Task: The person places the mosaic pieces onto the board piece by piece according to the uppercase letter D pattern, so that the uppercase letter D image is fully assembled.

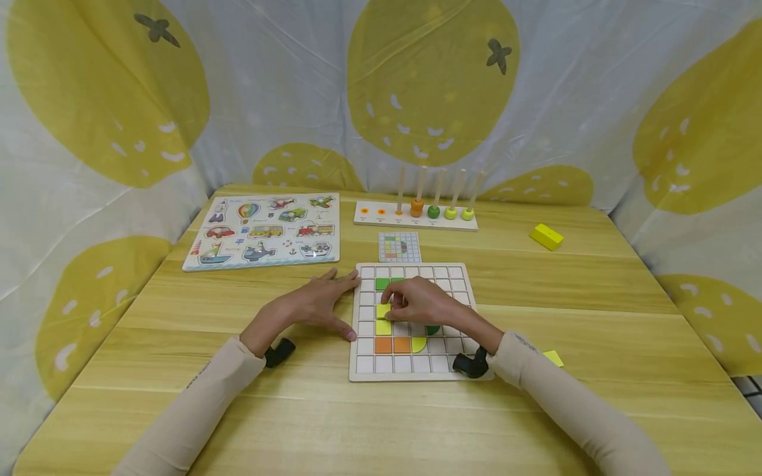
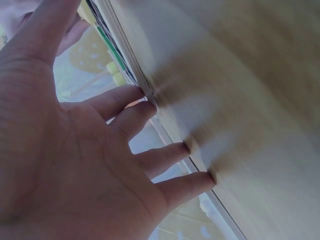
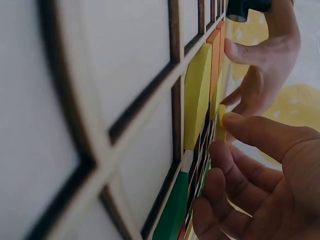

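A wooden grid board (image 1: 366, 363) lies on the table in the head view. Over its left half my right hand (image 1: 419, 301) pinches a yellow square tile (image 3: 222, 122) between thumb and fingers. Another yellow square (image 1: 383, 327) sits just below that tile. Two orange squares (image 1: 391, 345) and a rounded yellow piece (image 1: 419, 344) fill part of a lower row. Green squares (image 1: 383, 283) lie near the top, and a dark green piece (image 1: 433, 329) is partly hidden by the right hand. With fingers spread, my left hand (image 1: 318, 301) touches the board's left edge with thumb and fingertips.
Behind the board lies a small pattern card (image 1: 399, 247). A vehicle picture puzzle (image 1: 262, 263) is at the back left, and a peg stand (image 1: 369, 217) with coloured beads stands behind the card. A yellow block (image 1: 546, 237) and a yellow piece (image 1: 553, 358) lie on the right.
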Motion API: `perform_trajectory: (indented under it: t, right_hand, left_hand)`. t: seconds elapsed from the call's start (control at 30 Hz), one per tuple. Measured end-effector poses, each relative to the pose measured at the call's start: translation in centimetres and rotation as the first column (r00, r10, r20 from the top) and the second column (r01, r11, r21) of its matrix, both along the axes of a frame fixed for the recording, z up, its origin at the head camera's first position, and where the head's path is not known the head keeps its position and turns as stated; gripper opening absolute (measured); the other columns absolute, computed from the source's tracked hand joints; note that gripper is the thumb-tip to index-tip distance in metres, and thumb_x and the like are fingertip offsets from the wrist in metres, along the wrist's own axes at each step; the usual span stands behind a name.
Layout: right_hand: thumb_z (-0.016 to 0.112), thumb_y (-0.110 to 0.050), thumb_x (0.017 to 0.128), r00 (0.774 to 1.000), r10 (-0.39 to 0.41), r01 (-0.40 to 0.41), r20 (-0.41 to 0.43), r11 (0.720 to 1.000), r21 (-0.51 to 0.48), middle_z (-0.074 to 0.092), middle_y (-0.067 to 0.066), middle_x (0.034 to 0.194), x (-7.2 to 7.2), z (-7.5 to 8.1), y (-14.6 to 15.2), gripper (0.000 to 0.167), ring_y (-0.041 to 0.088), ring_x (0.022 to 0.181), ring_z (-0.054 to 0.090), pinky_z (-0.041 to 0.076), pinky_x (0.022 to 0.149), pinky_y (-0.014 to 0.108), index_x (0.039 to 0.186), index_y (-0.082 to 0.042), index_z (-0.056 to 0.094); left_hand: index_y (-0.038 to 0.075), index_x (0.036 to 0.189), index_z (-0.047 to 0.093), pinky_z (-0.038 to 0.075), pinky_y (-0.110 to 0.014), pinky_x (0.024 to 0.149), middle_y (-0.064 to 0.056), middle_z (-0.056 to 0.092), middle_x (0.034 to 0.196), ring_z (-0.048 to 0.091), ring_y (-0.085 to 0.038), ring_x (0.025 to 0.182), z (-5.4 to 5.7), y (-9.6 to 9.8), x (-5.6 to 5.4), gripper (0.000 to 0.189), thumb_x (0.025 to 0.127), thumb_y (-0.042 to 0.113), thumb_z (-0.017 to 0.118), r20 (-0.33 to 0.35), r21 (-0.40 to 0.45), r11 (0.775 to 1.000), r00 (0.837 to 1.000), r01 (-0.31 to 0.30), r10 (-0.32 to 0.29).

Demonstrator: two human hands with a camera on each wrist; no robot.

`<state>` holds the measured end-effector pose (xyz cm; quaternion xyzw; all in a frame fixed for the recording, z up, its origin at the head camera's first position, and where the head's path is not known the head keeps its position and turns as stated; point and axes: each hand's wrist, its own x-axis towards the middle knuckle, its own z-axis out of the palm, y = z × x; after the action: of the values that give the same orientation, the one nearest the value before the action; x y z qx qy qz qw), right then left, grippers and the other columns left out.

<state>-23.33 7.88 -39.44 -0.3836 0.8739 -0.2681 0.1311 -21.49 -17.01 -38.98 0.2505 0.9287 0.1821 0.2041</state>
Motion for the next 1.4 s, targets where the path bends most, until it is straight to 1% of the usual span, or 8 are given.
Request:
perform_trajectory:
  t: [0.17, 0.4, 0.6, 0.77, 0.97, 1.07, 1.27, 1.4]
  right_hand:
    - [0.072, -0.022, 0.086, 1.0, -0.01, 0.01, -0.003, 0.999, 0.036, 0.058, -0.007, 0.072, 0.1, -0.1, -0.3, 0.02, 0.006, 0.062, 0.051, 0.043, 0.059, 0.022, 0.102, -0.011, 0.069]
    - [0.072, -0.023, 0.086, 1.0, -0.023, 0.023, -0.008, 0.997, 0.071, 0.058, -0.007, 0.071, 0.2, 0.0, -0.4, 0.021, 0.007, 0.06, 0.051, 0.042, 0.057, 0.022, 0.103, -0.012, 0.068]
    - [0.072, -0.024, 0.086, 1.0, -0.02, 0.021, -0.016, 0.997, 0.081, 0.058, -0.008, 0.071, 0.2, 0.0, -0.4, 0.021, 0.007, 0.061, 0.052, 0.042, 0.057, 0.023, 0.104, -0.013, 0.067]
    - [0.072, -0.025, 0.087, 1.0, -0.025, 0.026, -0.007, 0.996, 0.088, 0.057, -0.008, 0.071, 0.2, 0.0, -0.4, 0.022, 0.007, 0.06, 0.051, 0.042, 0.056, 0.022, 0.105, -0.013, 0.067]
    - [0.072, -0.025, 0.087, 1.0, -0.021, 0.022, -0.011, 0.996, 0.089, 0.057, -0.008, 0.07, 0.3, 0.1, -0.3, 0.023, 0.006, 0.059, 0.05, 0.041, 0.056, 0.022, 0.105, -0.013, 0.066]
    - [0.071, -0.025, 0.087, 1.0, -0.019, 0.02, -0.014, 0.996, 0.082, 0.058, -0.008, 0.072, 0.3, 0.2, -0.2, 0.024, 0.006, 0.061, 0.052, 0.043, 0.058, 0.022, 0.107, -0.013, 0.066]
    - [0.069, -0.025, 0.089, 1.0, -0.008, 0.008, -0.019, 1.0, 0.021, 0.06, -0.006, 0.075, 0.3, 1.0, 0.7, 0.025, 0.007, 0.063, 0.053, 0.045, 0.06, 0.023, 0.109, -0.011, 0.066]
    - [0.069, -0.025, 0.089, 0.999, -0.038, 0.038, -0.01, 0.999, -0.025, 0.06, -0.005, 0.076, 0.3, 1.8, 1.9, 0.026, 0.011, 0.063, 0.054, 0.045, 0.061, 0.025, 0.11, -0.01, 0.066]
  left_hand:
    - [0.014, 0.154, 0.023, 0.01, -0.064, 0.112, -0.004, 0.011, 0.161, 0.0, -0.042, 0.145, -0.1, 0.0, 0.0, 0.111, 0.069, 0.062, 0.076, -0.003, -0.001, 1.0, 1.0, 0.005, -0.005]
    - [0.015, 0.154, 0.024, 0.011, -0.066, 0.11, -0.004, 0.012, 0.161, 0.001, -0.043, 0.145, -0.1, 0.0, 0.0, 0.111, 0.068, 0.062, 0.076, -0.009, 0.002, 1.0, 1.0, -0.001, 0.001]
    - [0.014, 0.153, 0.024, 0.011, -0.065, 0.111, -0.005, 0.012, 0.161, 0.002, -0.043, 0.145, -0.2, -0.1, -0.1, 0.111, 0.068, 0.062, 0.076, -0.013, 0.004, 1.0, 1.0, 0.005, -0.005]
    - [0.013, 0.153, 0.024, 0.01, -0.063, 0.112, -0.005, 0.012, 0.161, 0.001, -0.043, 0.145, -0.2, -0.1, -0.1, 0.111, 0.068, 0.061, 0.076, -0.015, 0.005, 1.0, 1.0, 0.01, -0.01]
    - [0.014, 0.154, 0.024, 0.011, -0.063, 0.112, -0.004, 0.012, 0.161, 0.002, -0.043, 0.145, -0.1, 0.0, 0.0, 0.111, 0.068, 0.062, 0.076, -0.015, -0.001, 1.0, 1.0, 0.007, -0.007]
    - [0.014, 0.153, 0.024, 0.011, -0.064, 0.111, -0.004, 0.012, 0.161, 0.002, -0.043, 0.145, -0.1, 0.0, 0.0, 0.111, 0.068, 0.062, 0.076, -0.013, -0.001, 1.0, 1.0, 0.006, -0.006]
    - [0.014, 0.153, 0.024, 0.011, -0.063, 0.112, -0.004, 0.012, 0.161, 0.001, -0.042, 0.145, -0.1, 0.0, -0.1, 0.111, 0.068, 0.062, 0.076, -0.007, 0.0, 1.0, 1.0, 0.002, -0.002]
    - [0.014, 0.153, 0.024, 0.011, -0.063, 0.112, -0.004, 0.012, 0.161, 0.001, -0.042, 0.145, -0.2, 0.0, -0.1, 0.111, 0.068, 0.062, 0.076, -0.008, 0.0, 1.0, 1.0, 0.003, -0.003]
